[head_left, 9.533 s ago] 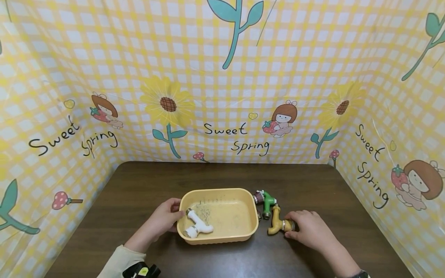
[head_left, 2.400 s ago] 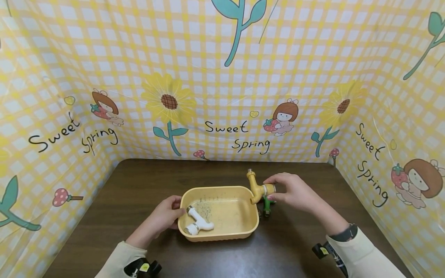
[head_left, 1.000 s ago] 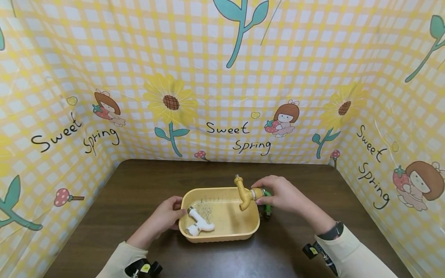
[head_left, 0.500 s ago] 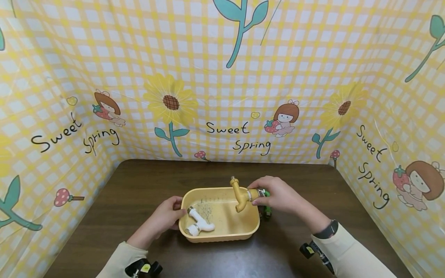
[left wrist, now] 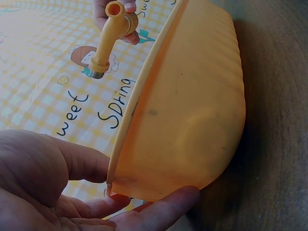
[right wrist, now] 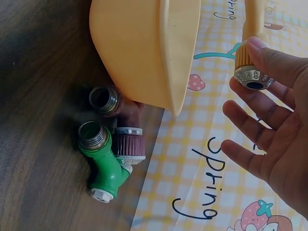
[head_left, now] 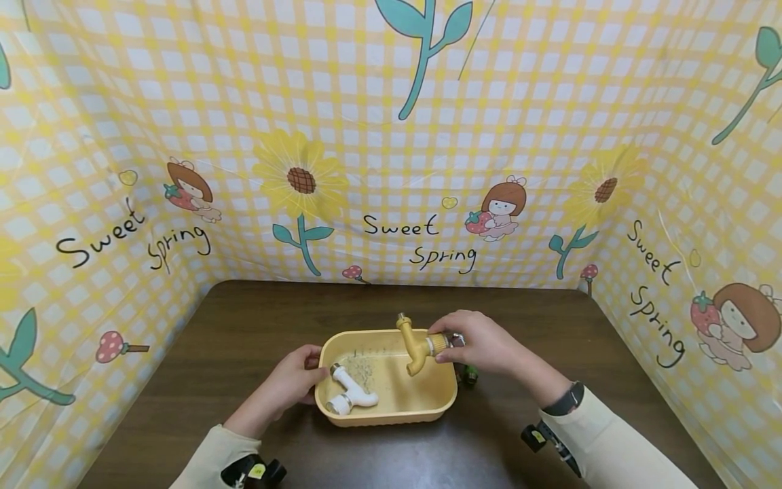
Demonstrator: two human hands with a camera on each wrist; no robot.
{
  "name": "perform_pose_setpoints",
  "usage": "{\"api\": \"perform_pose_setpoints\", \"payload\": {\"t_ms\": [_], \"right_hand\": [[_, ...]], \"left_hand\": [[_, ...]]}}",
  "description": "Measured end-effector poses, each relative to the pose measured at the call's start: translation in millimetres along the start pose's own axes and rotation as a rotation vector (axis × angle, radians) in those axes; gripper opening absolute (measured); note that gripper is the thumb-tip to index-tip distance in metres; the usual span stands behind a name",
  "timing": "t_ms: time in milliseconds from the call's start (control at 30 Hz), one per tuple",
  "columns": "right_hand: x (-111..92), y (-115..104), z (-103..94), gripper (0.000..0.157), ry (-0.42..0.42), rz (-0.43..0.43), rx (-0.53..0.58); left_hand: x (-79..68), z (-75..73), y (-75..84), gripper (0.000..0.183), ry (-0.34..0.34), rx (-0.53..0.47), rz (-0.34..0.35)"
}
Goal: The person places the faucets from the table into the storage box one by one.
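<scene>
Green faucet (right wrist: 103,166) and maroon faucet (right wrist: 130,144) lie beside the basin (head_left: 391,394), left of centre in the right-wrist view; in the head view the right hand (head_left: 479,341) and basin mostly hide them. That hand's fingers pinch the yellow faucet (head_left: 417,350) above the basin, lower centre. The left hand (head_left: 292,380) grips the basin's left end, near a white faucet (head_left: 351,394) lying inside. Dark wooden table (head_left: 256,316) spans the lower frame, yellow-checked cloth (head_left: 379,149) the upper.

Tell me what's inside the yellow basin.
A white faucet lies left in the yellow basin, dark specks beside it. The yellow faucet, held above, hides part of the interior behind it.
</scene>
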State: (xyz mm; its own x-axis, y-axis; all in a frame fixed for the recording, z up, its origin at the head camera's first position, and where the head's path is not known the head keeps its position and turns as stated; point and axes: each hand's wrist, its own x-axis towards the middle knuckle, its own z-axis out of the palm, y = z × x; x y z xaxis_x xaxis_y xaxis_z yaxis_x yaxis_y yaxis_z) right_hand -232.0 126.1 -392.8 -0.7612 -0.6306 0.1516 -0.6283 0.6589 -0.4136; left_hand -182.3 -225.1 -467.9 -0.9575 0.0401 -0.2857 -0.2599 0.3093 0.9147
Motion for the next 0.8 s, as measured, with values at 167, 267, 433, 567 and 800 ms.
{"api": "perform_pose_setpoints", "payload": {"t_ms": [167, 267, 433, 567, 800], "right_hand": [[3.8, -1.2, 1.5, 0.043, -0.016, -0.003, 0.027], [6.1, -3.0, 2.3, 0.040, -0.018, -0.007, 0.024], [9.8, -6.5, 3.8, 0.038, -0.019, -0.022, -0.008], [12.4, -7.5, 6.2, 0.038, -0.031, -0.028, -0.017], [15.1, -9.4, 9.4, 0.039, -0.041, -0.036, -0.019]], "left_hand": [[0.3, -0.3, -0.3, 0.041, -0.002, 0.001, 0.003], [0.2, -0.3, -0.3, 0.041, -0.002, -0.001, 0.006], [-0.3, -0.1, 0.4, 0.041, 0.000, 0.004, 0.005], [-0.1, 0.1, 0.2, 0.042, 0.002, 0.008, 0.001], [0.4, 0.8, -1.0, 0.041, 0.007, 0.001, 0.006]]}}
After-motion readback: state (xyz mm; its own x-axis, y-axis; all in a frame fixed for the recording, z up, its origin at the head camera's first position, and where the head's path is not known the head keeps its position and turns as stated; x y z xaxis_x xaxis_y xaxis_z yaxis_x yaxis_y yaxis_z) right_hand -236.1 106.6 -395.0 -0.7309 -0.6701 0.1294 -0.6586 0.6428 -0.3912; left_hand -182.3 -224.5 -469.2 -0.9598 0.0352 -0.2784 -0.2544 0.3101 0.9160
